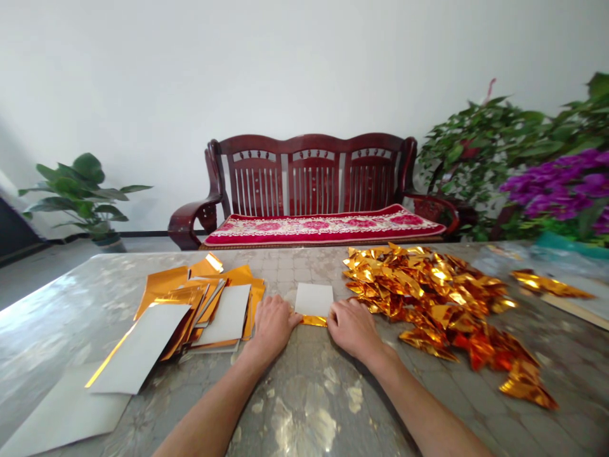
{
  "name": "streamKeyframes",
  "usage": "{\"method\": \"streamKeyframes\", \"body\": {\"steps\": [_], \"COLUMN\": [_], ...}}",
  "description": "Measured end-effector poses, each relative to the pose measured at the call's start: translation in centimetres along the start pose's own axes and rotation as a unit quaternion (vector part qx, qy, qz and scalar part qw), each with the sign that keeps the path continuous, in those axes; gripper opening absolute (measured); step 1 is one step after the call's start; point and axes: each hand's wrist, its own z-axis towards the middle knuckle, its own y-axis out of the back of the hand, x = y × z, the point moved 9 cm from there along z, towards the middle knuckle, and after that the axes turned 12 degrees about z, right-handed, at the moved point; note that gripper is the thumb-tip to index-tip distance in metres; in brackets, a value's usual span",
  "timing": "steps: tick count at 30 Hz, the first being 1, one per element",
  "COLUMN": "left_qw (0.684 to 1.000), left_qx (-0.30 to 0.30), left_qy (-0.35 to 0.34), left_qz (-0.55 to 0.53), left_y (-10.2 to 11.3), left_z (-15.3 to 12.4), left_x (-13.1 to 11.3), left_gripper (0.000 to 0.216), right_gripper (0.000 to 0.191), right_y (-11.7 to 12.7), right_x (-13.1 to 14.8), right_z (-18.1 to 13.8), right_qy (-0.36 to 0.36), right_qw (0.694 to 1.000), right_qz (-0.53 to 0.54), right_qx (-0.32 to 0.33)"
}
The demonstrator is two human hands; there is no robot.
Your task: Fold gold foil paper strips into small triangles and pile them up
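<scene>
Both of my hands are at the middle of the table, gripping a small white-backed sheet of gold foil paper (314, 299) by its side edges. My left hand (273, 327) pinches the left end, and my right hand (352, 329) pinches the right end. A gold strip (314, 320) shows along the sheet's near edge, and my fingers hide its corners. To the left lies a loose stack of gold foil sheets (200, 308), some white side up. To the right, close to my right hand, is a large heap of folded gold foil pieces (428, 295).
The table (314, 406) has a glossy, mottled grey surface. Larger white-backed sheets (61, 412) lie at its near left, and more gold foil (547, 284) lies on a clear plastic sheet at the far right. Beyond the table stand a dark red wooden bench (314, 178) and potted plants (80, 193).
</scene>
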Motion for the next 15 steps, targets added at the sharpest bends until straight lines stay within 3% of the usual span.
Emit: {"method": "streamKeyframes", "body": {"steps": [4, 7, 11, 13, 15], "left_qw": [1.0, 0.998, 0.985, 0.977, 0.978], "left_qx": [-0.008, -0.058, -0.072, -0.045, -0.03], "left_qy": [0.004, 0.0, -0.125, -0.183, -0.195], "left_qz": [-0.005, -0.025, -0.093, -0.097, -0.061], "left_y": [0.3, 1.1, 1.0, 0.5, 0.2], "left_z": [-0.3, -0.7, -1.2, -1.6, -2.0], "left_x": [0.0, -0.3, -3.0, -4.4, -5.1], "left_gripper": [0.034, 0.026, 0.018, 0.021, 0.021], "right_gripper": [0.019, 0.015, 0.014, 0.011, 0.011], "right_y": [0.0, 0.2, 1.1, 1.2, 0.8], "right_x": [0.2, 0.0, 0.0, 1.1, 2.6], "right_z": [-0.1, -0.1, -0.2, -0.4, -0.8], "right_qy": [0.005, 0.002, 0.008, 0.059, 0.131], "right_qw": [1.0, 1.0, 1.0, 0.998, 0.991], "right_qz": [-0.004, -0.003, 0.009, 0.006, -0.002], "right_qx": [0.006, 0.004, -0.027, -0.032, -0.012]}}
